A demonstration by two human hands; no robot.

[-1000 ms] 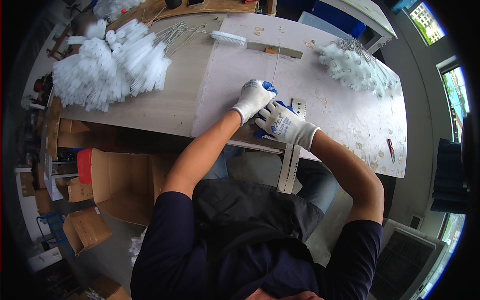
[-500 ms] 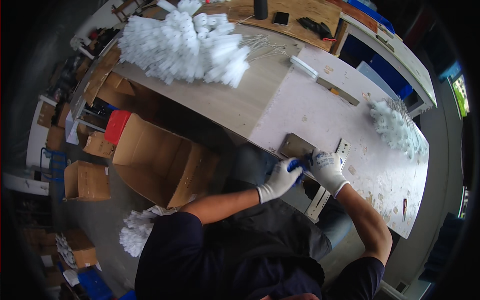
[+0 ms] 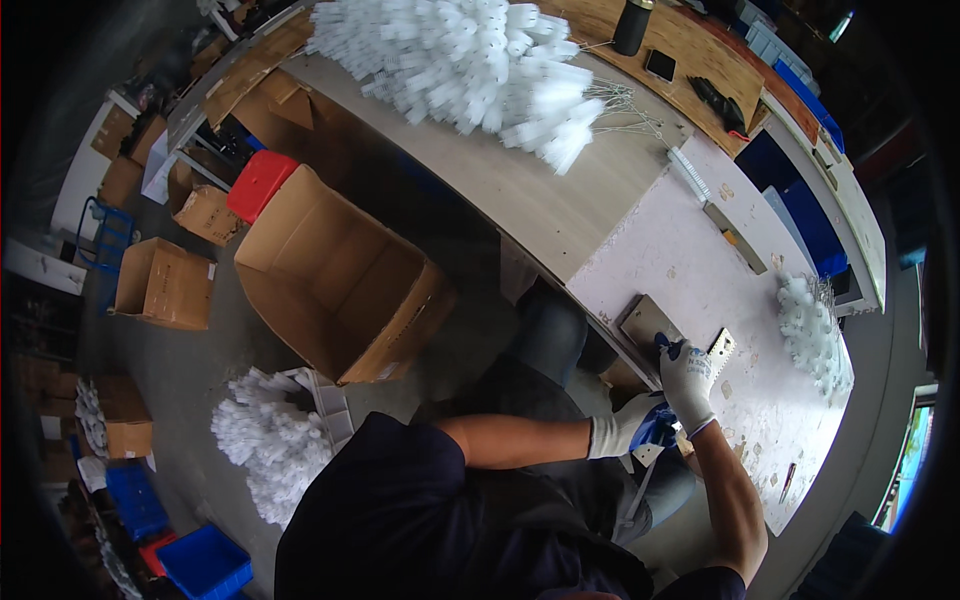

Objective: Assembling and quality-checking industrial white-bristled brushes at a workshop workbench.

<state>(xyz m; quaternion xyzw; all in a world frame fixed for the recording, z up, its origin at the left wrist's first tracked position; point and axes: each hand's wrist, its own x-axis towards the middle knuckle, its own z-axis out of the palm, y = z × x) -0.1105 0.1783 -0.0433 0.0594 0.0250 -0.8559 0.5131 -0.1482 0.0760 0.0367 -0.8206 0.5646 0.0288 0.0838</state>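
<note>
Both my hands wear white knit gloves with blue-coated palms and fingers. My left hand (image 3: 640, 425) is just past the table's front edge, its fingers curled and blue palm side partly showing. Anything inside it is too hidden to name. Above and right of it, my right hand (image 3: 687, 382) has its bent fingers drawn together beside a flat grey metal block (image 3: 648, 325). What those fingers pinch, if anything, is hidden. A perforated metal strip (image 3: 721, 348) passes under my right hand, its far end showing beyond the glove.
White brush-like pieces with wire stems (image 3: 470, 70) are heaped at the far left of the table; a smaller bunch (image 3: 812, 330) lies right. An open cardboard box (image 3: 330, 280) and another white pile (image 3: 268, 440) stand left. A pen-like tool (image 3: 788, 482) lies near the right edge.
The view has shifted, so the table sits further right. My left hand has dropped below my right and turned, showing its blue palm side. The right hand stays by the metal block.
</note>
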